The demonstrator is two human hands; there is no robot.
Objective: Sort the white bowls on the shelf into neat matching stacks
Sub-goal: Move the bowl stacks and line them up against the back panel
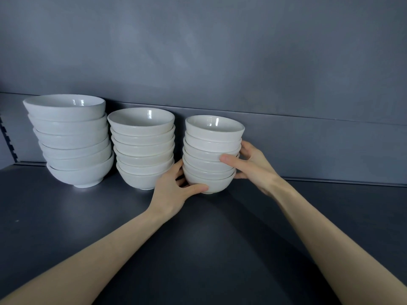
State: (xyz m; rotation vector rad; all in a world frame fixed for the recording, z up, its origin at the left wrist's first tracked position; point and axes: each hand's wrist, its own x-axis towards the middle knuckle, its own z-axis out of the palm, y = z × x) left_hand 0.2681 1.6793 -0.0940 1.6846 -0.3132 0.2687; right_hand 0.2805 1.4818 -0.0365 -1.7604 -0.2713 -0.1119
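Note:
Three stacks of white bowls stand in a row on the dark grey shelf [198,238]. The large-bowl stack [70,139] is at the left, the medium-bowl stack [143,148] in the middle, and the small-bowl stack [212,150] at the right. My left hand [174,190] grips the bottom bowl of the small stack, thumb across its front. My right hand [253,166] holds the same stack from the right, thumb pressed on its middle bowls, fingers behind. The stack's base rests on the shelf.
The grey back wall [286,84] rises just behind the stacks. A notched shelf upright [6,139] is at the far left. Bare shelf surface stretches to the right of the small stack and toward the front edge.

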